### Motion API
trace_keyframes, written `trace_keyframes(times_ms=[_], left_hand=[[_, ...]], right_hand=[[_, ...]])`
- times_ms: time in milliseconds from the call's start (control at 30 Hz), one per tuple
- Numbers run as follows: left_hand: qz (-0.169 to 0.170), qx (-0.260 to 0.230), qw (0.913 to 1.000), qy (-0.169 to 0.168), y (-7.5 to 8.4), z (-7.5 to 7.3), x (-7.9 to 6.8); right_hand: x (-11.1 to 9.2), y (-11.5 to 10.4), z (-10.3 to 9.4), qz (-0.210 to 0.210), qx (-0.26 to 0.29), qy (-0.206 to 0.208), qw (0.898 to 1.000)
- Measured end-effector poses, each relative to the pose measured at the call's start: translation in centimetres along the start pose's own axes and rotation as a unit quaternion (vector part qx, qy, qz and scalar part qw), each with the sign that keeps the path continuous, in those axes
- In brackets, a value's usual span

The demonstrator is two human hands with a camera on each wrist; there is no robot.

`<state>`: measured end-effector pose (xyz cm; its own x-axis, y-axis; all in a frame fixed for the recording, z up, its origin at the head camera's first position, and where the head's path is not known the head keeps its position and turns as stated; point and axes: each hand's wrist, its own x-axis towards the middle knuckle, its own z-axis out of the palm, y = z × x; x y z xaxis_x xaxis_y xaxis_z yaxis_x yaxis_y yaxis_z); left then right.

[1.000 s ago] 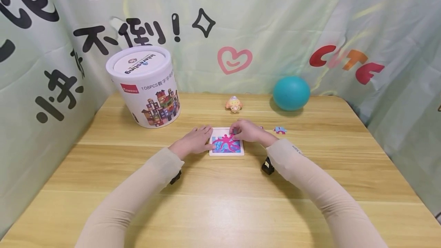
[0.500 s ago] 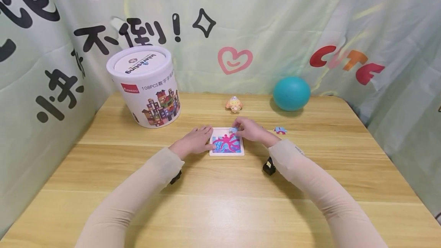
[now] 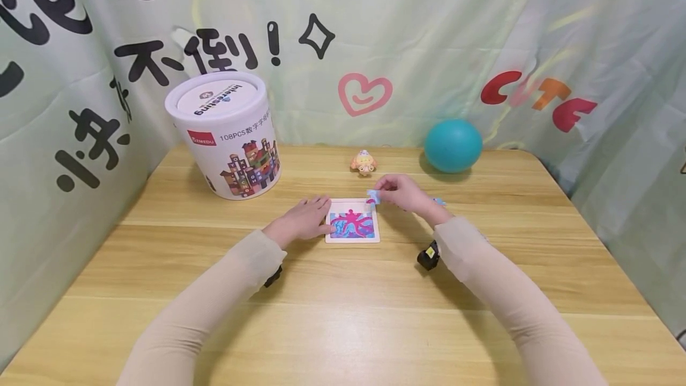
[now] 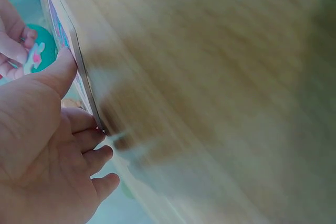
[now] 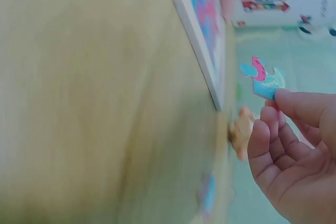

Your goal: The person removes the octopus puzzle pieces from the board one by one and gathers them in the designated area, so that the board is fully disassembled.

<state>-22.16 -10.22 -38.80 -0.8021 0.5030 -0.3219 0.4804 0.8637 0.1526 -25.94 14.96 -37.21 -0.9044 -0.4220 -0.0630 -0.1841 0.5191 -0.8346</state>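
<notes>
The puzzle board (image 3: 351, 205) lies flat on the table (image 3: 343, 314). It has a pale rim, and inside is a bright pink octopus with curly arms on blue and purple. The picture fills the near part of the board, and the far part is a plain, pale strip. Along that strip, the picture's top edge is bumpy.

The right hand (image 3: 404, 194) pinches a puzzle piece (image 3: 373, 196) between the thumb and a finger. The piece is up in the air, by the far right corner of the board. It is light blue with thin pale lines and a curved pink bit with dark dots on it. It has a round blue knob and a scooped-out notch. The right hand's other fingers are curled in.

The left hand (image 3: 304, 219) rests at the left side of the board. Its thumb touches the top of the rim, and its fingers are loose and mostly straight by the edge, not wrapped round it.

A loose piece (image 3: 439, 201), blue where it shows, lies to the right of the board, partly behind the right hand. A little toy (image 3: 364, 162) sits behind the board. A blue-green ball (image 3: 454, 145) is behind it to the right, and a big white bucket (image 3: 222, 136) stands behind it to the left.
</notes>
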Motion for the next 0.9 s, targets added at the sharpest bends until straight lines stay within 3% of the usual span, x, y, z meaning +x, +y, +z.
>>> trace_keyframes(times_ms=[333,633,900], left_hand=[[0.003,0.004,1.0000,0.002,0.0,0.0,-0.1],[0.005,0.007,1.0000,0.001,0.1,-0.1,-0.2],[0.004,0.009,0.9999,0.001,0.1,-0.1,-0.2]], right_hand=[[-3.0,2.5,-5.3,0.030,0.000,0.065,0.997],[-6.3,5.1,-9.9,0.064,0.002,0.080,0.995],[-8.0,7.8,-12.4,0.113,-0.014,0.092,0.989]])
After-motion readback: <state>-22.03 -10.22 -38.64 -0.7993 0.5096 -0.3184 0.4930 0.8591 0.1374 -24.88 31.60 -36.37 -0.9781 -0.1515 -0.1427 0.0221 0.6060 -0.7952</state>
